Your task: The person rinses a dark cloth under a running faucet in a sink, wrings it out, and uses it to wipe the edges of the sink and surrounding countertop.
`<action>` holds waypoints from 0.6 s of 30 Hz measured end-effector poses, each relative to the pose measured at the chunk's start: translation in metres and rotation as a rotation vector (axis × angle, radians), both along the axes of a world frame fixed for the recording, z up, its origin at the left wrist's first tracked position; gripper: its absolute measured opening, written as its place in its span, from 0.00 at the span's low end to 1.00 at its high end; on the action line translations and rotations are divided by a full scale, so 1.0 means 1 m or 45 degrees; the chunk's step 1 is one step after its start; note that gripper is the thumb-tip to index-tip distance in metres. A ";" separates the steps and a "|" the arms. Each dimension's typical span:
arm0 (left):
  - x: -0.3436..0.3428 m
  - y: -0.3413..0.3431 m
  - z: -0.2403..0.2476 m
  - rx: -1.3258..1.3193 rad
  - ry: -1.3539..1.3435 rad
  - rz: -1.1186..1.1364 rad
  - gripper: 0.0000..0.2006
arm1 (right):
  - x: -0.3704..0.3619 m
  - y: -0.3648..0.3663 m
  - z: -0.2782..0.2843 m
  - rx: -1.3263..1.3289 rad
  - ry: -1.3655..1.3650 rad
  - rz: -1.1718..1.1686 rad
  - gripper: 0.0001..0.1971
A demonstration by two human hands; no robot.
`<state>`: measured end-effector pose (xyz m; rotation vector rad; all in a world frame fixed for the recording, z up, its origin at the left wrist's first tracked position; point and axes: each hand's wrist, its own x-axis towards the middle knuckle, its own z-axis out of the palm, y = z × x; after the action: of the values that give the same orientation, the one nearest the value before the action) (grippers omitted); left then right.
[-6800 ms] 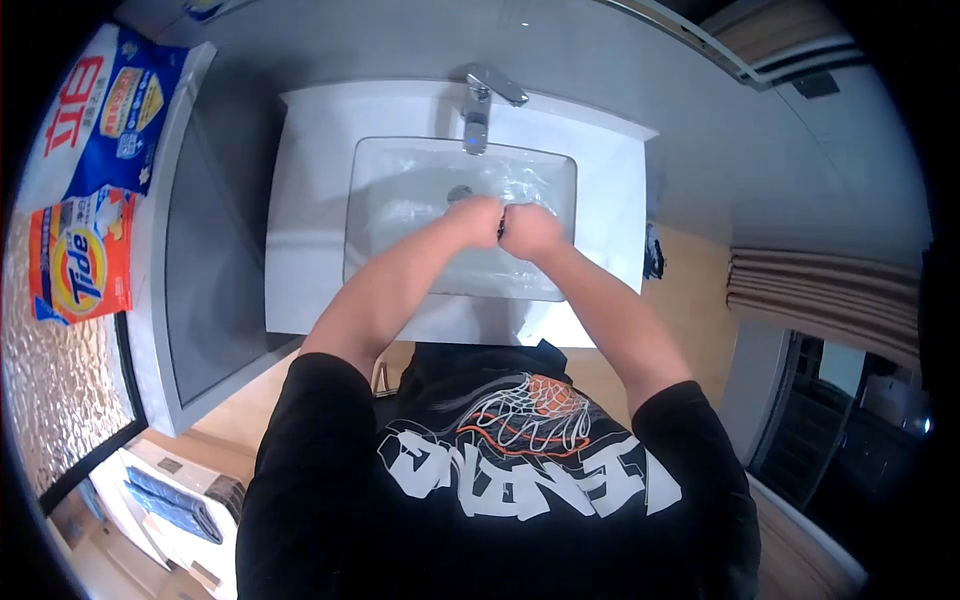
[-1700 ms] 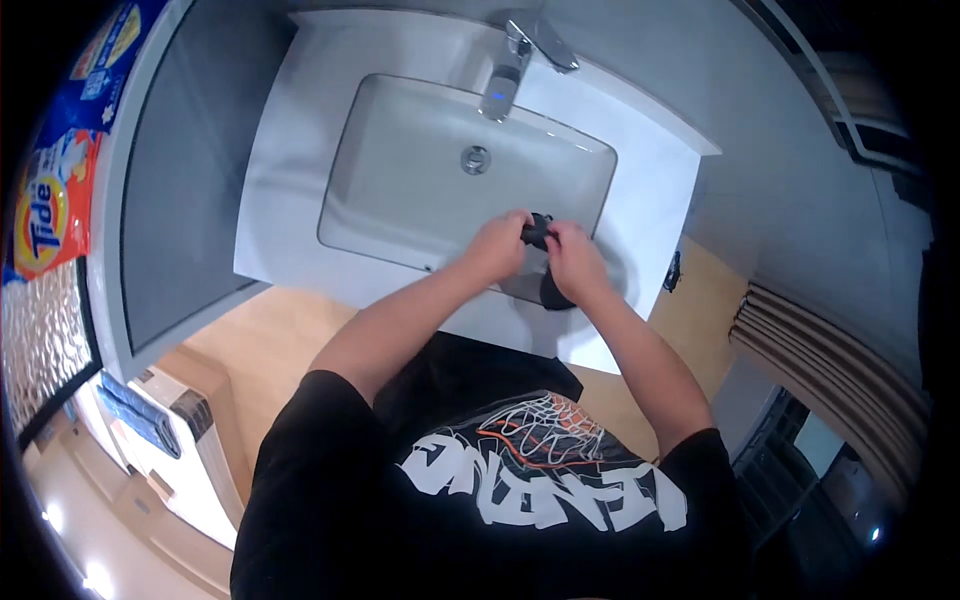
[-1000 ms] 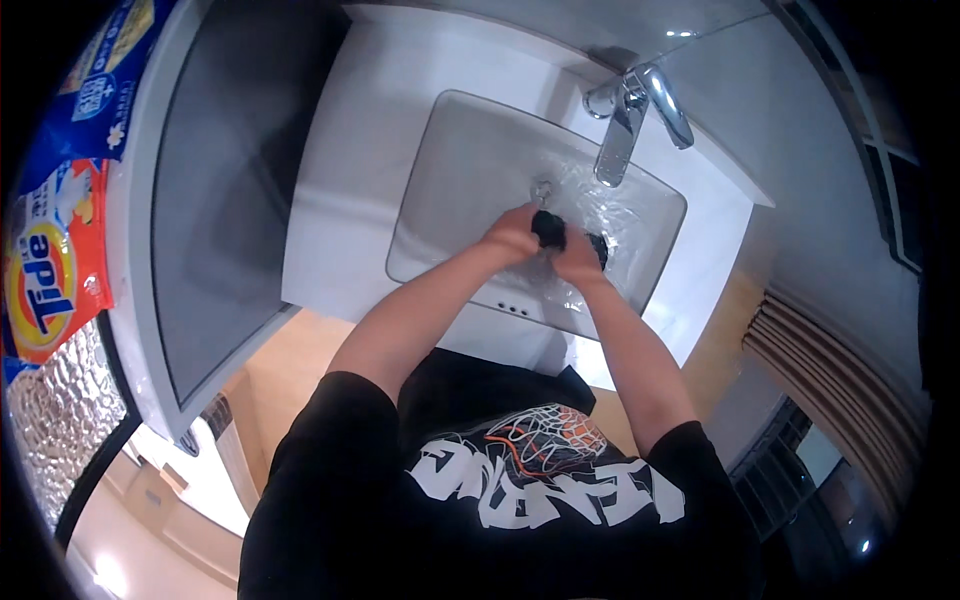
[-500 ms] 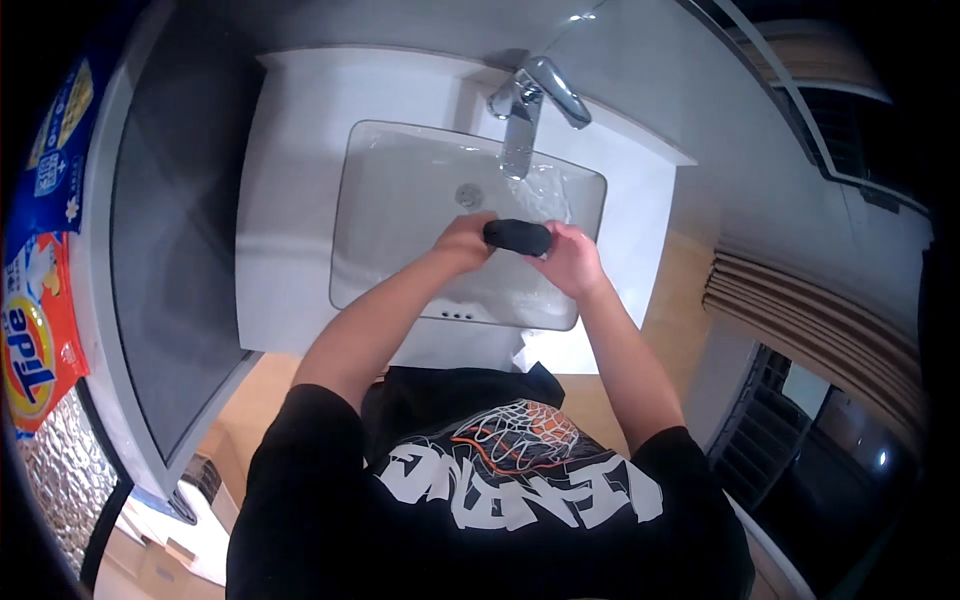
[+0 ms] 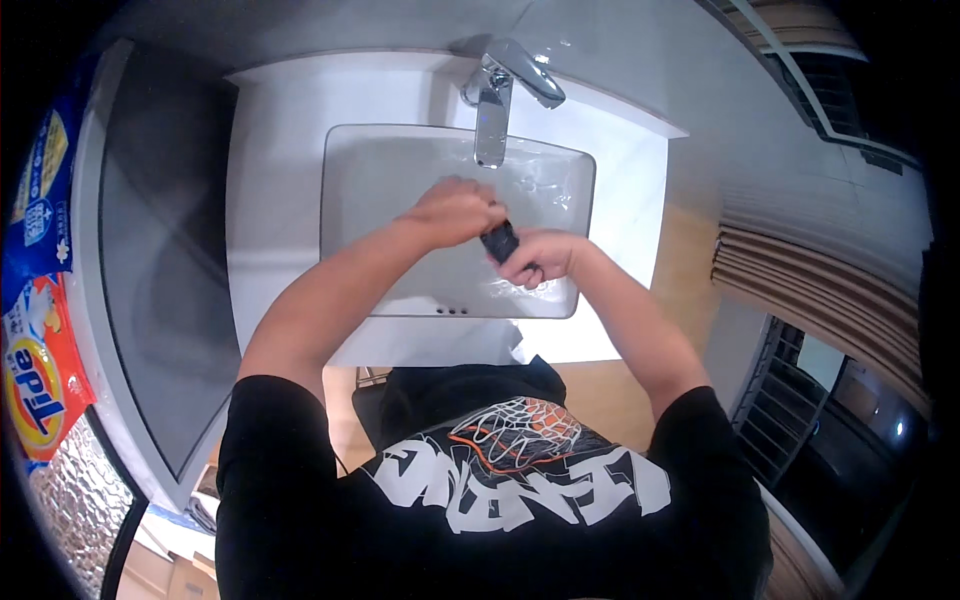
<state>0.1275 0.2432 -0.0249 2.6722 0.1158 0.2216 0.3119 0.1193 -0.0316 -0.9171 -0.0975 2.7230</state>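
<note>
Black item (image 5: pixel 500 242), seemingly cloth, clamped in left hand (image 5: pixel 455 211) and right hand (image 5: pixel 540 256) over sink (image 5: pixel 390 160); wet grip could slip.

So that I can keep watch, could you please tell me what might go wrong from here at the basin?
The dark item, held between the left hand and right hand, could slip and drop into the basin.
The left hand appears close to the faucet, so a sudden lift might knock it.
Water glistens in the basin, and the black shirt is near the counter's front edge, so splashes might wet it.
</note>
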 end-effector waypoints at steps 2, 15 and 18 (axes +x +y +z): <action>0.000 0.003 -0.009 -0.051 0.364 0.215 0.07 | -0.013 0.019 0.019 0.187 -0.401 0.233 0.09; 0.001 -0.023 -0.043 -2.169 0.653 0.795 0.17 | -0.024 0.021 0.013 1.431 -2.019 1.059 0.15; -0.008 -0.020 -0.043 -1.483 0.538 0.774 0.18 | -0.023 -0.002 0.015 1.655 -1.717 0.345 0.25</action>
<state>0.1198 0.2233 -0.0682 1.4226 0.8842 -0.1942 0.2885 0.1171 -0.0162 -1.8921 -1.9113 1.0575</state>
